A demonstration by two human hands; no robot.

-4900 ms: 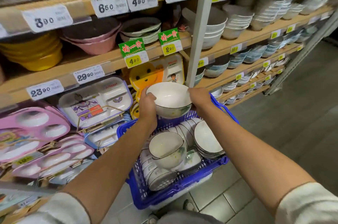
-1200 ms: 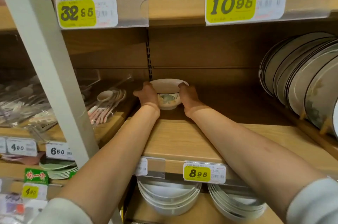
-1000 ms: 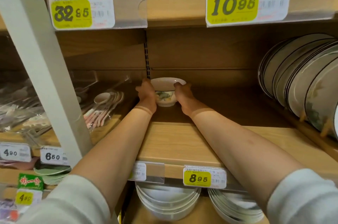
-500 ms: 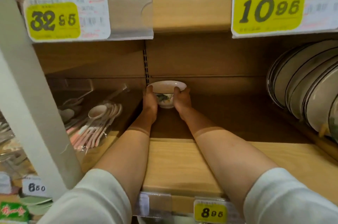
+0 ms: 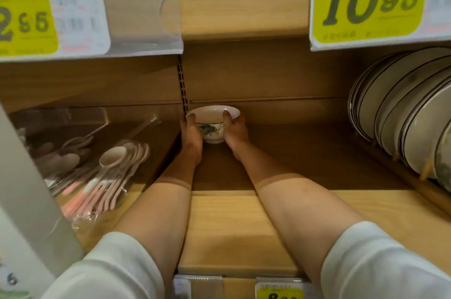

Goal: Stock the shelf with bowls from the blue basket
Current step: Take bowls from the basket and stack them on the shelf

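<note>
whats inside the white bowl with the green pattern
The white green-patterned bowl shows only bare pale inner wall; the left hand and right hand rest thumbs on its rim. Its bottom is hidden by the near rim.

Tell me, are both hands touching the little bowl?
Touching. The head view shows the left hand and right hand wrapped around the bowl, thumbs on its rim.

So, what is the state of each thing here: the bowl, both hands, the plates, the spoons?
bowl: upright, at the back of the shelf.
left hand: grips the bowl's left side, thumb on the rim.
right hand: grips the bowl's right side, thumb on the rim.
plates: standing on edge in a rack, on the right.
spoons: lying wrapped in clear plastic, on the left.
</note>
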